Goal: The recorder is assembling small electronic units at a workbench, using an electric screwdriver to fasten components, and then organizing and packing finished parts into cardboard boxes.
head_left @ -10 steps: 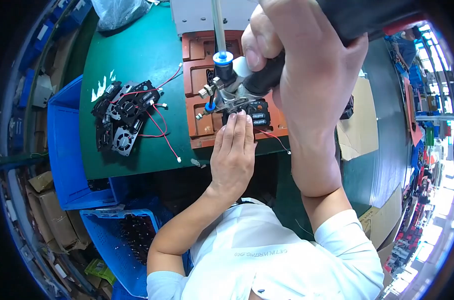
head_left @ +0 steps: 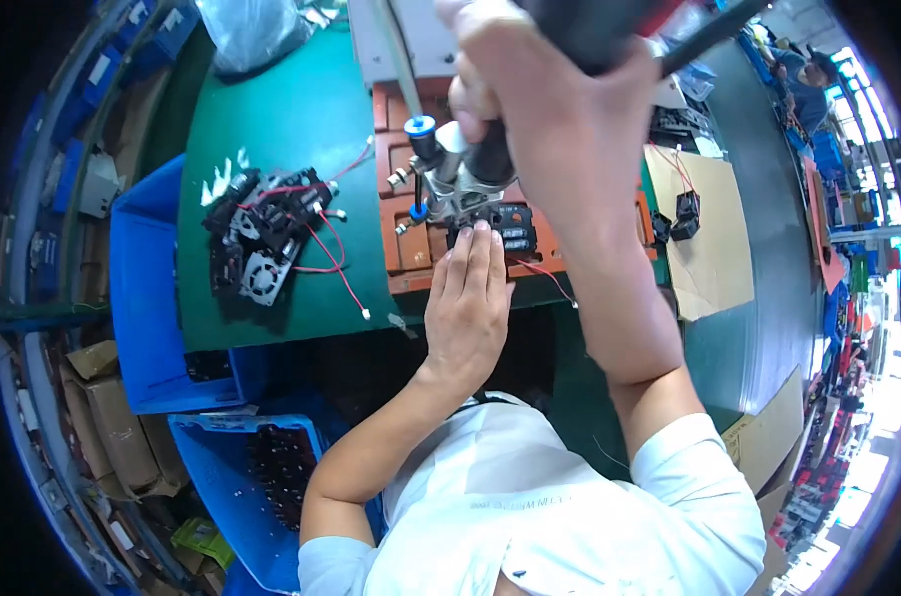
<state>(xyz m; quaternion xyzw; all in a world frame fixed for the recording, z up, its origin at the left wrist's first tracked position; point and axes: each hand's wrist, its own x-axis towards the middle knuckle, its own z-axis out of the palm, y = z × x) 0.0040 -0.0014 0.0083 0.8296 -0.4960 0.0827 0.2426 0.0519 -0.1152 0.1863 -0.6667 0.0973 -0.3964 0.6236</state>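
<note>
My right hand is wrapped round a black-handled power screwdriver, partly smeared by motion. A clear feed tube and blue fittings run into its metal head. The tip is down at a small black fan unit with a red wire, seated in an orange fixture. My left hand lies with its fingers stretched out and close together, fingertips on the fan unit's near left part, just below the screwdriver head. The exact contact at the tip is hidden.
Several black fan units with red wires lie heaped on the green table at left. Blue bins stand left of and below it. Small black parts rest on a cardboard sheet at right. Another person is at far right.
The screwdriver has tilted more upright, its handle and my right hand shifting left and up. My left hand stays on the fan unit. The whole view has shifted slightly.
</note>
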